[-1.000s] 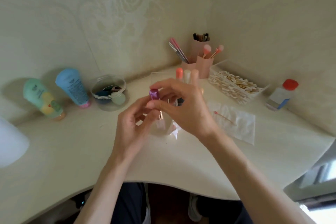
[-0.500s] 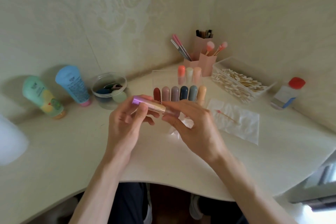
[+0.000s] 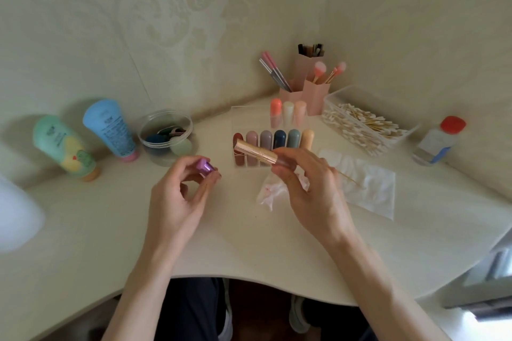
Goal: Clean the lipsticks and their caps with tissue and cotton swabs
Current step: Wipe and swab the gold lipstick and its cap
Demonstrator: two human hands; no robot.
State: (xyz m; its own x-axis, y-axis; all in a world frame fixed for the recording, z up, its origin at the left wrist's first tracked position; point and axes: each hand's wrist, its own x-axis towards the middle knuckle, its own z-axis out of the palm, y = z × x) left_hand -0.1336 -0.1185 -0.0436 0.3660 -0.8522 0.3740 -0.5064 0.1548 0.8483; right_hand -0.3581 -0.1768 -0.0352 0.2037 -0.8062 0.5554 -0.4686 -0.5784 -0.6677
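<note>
The right hand [image 3: 313,188] grasps the lipstick tube [image 3: 255,153] by its pinkish base, with fingers and thumb curled round that end. The tube's long axis runs nearly level, tilted slightly up at the free end. That rose-gold end points left, toward the table's left edge, and lies in front of the clear organiser [image 3: 235,119] that stands toward the back corner. The left hand [image 3: 177,196] pinches the purple cap [image 3: 205,166] between thumb and fingertips. The cap is fully separated from the tube and well apart from it, its flat end facing up. Both hands are held above the middle of the table [image 3: 249,243]. A crumpled tissue [image 3: 270,191] with pink marks lies on the table under the right hand. A flat tissue [image 3: 371,188] lies toward the right edge, with a cotton swab [image 3: 349,178] resting on it, partly hidden behind the right hand. A clear tray of swabs [image 3: 365,124] stands along the back right edge.
</note>
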